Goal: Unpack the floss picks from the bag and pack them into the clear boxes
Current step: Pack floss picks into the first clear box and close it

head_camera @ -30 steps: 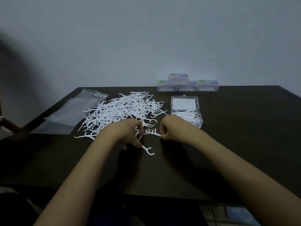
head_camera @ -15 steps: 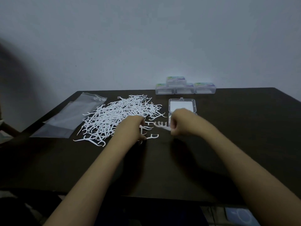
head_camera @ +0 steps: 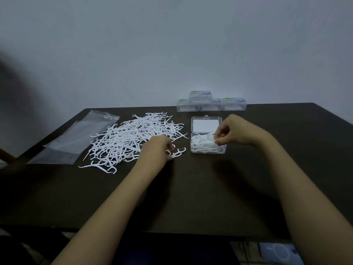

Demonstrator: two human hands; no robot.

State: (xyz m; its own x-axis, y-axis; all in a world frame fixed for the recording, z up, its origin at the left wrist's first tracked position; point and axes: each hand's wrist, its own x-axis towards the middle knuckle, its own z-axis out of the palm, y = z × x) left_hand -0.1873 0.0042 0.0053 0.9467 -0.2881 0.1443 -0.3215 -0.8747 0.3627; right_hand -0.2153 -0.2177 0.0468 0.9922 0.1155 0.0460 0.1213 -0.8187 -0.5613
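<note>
**Picks half packed: left hand at pile, right hand over open box**

The clear zip bag [head_camera: 65,140] lies flat on the far-left part of the dark desk [head_camera: 210,192], with its mouth toward the wall. It looks empty.

Just right of it, and touching its edge, is the floss pick pile [head_camera: 131,138]: a wide, loose, tangled heap of white picks on the desk. Stray picks trail off at its near-left corner.

The left hand [head_camera: 157,150] sits knuckles-up at the pile's near-right edge, with the forearm coming in from bottom left. Its fingers are curled down onto a few loose picks [head_camera: 178,152] that stick out to the right of the fingertips. I cannot tell whether it is pinching one or only touching them.

Next right is the open clear box [head_camera: 208,149], partly filled with white picks lying crosswise. Its hinged lid [head_camera: 206,124] is folded flat on the desk behind it.

At the back edge of the desk, against the wall, are the closed boxes [head_camera: 211,104]: three in a row and a fourth stacked on top, all with coloured labels.

The right hand [head_camera: 232,131] hangs over the right end of the open box, with the forearm coming in from bottom right. Thumb and fingertips pinch the held picks [head_camera: 214,140], a small white bunch just above the picks already inside. The other fingers are curled in.
</note>
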